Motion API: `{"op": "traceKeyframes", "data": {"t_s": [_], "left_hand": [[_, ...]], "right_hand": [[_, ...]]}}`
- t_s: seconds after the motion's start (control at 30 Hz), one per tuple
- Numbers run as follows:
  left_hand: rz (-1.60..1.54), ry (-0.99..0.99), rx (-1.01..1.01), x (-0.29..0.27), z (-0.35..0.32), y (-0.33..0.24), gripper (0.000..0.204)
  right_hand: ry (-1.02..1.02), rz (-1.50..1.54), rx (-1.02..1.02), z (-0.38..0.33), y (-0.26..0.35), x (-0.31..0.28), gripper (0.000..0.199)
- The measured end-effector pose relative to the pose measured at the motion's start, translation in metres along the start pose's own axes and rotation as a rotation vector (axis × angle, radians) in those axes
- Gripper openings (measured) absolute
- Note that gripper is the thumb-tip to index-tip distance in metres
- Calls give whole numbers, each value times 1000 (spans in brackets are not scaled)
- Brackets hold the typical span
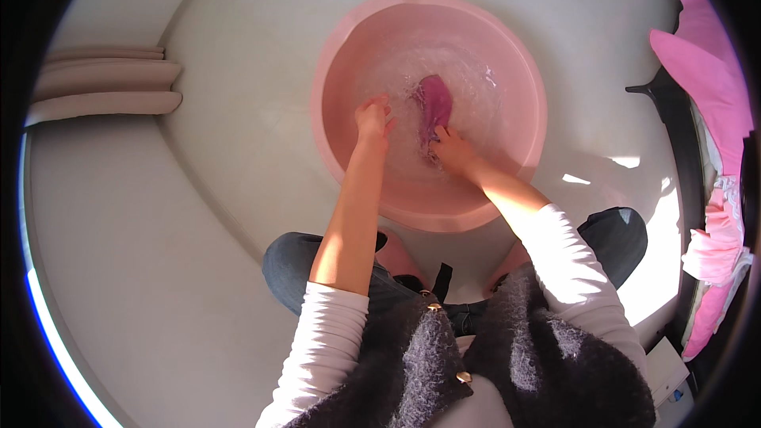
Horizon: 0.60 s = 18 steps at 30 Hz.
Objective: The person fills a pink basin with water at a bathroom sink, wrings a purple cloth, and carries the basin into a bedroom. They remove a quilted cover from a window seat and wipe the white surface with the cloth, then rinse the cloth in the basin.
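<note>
Pale floor [198, 214] under me, pink basin [519, 71] of water ahead, my right hand [453, 150] clamped on magenta cloth [435, 103], left hand [372, 119] loosely open beside it, bare floor around the basin's rim, pink fabric [713, 79] far right

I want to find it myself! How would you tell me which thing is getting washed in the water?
Look for the big round pink basin on the pale floor, full of rippling water. Between the left hand and right hand lies a small cloth. It is dark purplish-pink, much deeper than the basin around it.
</note>
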<state>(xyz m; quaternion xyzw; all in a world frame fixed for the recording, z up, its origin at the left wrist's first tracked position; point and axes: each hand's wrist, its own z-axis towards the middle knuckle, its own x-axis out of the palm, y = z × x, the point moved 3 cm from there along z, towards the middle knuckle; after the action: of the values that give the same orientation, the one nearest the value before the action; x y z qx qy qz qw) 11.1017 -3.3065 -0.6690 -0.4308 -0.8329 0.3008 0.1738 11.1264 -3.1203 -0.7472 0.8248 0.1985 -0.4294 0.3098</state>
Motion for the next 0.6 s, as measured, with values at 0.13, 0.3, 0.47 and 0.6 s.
{"op": "traceKeyframes", "data": {"t_s": [0.13,0.3,0.47,0.6], "left_hand": [[717,369,320,38,-36,-34,39],[1077,459,598,19,-69,-36,60],[963,633,810,22,-60,-4,63],[762,735,452,35,-34,0,42]], "right_hand": [[-158,483,687,4,-81,-2,33],[-224,752,330,-39,6,-126,20],[-310,951,100,-100,51,-205,18],[-301,1202,112,-113,31,-206,18]]}}
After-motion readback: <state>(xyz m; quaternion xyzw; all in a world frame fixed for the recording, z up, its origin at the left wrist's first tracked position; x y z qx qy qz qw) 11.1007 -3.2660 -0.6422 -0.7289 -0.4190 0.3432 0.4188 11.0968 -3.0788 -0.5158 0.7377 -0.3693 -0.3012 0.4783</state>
